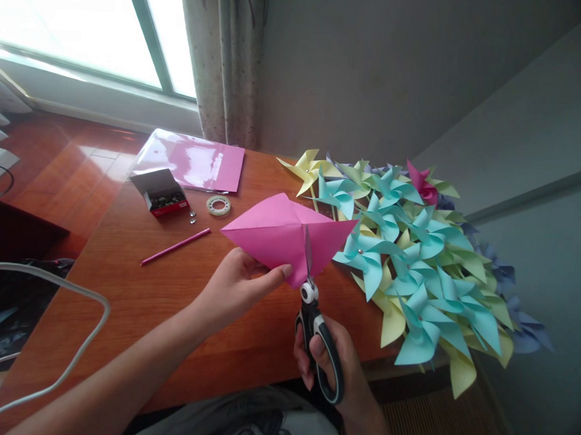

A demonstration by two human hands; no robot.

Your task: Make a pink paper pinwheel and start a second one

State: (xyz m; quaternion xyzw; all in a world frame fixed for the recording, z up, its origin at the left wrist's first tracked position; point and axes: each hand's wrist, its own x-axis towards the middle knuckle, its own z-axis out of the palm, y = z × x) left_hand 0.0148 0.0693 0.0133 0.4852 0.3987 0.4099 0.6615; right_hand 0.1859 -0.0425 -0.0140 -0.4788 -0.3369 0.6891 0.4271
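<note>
A creased sheet of pink paper is held up over the table by my left hand, its thumb on top and the other fingers hidden beneath. My right hand grips black-and-white scissors by the handle loops. The blades lie at the near edge of the paper and reach in towards its middle, along a cut. Left of the paper, a pink stick rests on the wood beside a roll of clear tape.
Several paper pinwheels in turquoise, yellow, green and purple cover the table's right side. An open small box, two metal pieces and pink sheets in a clear sleeve sit at the back left. A white cable loops at the left.
</note>
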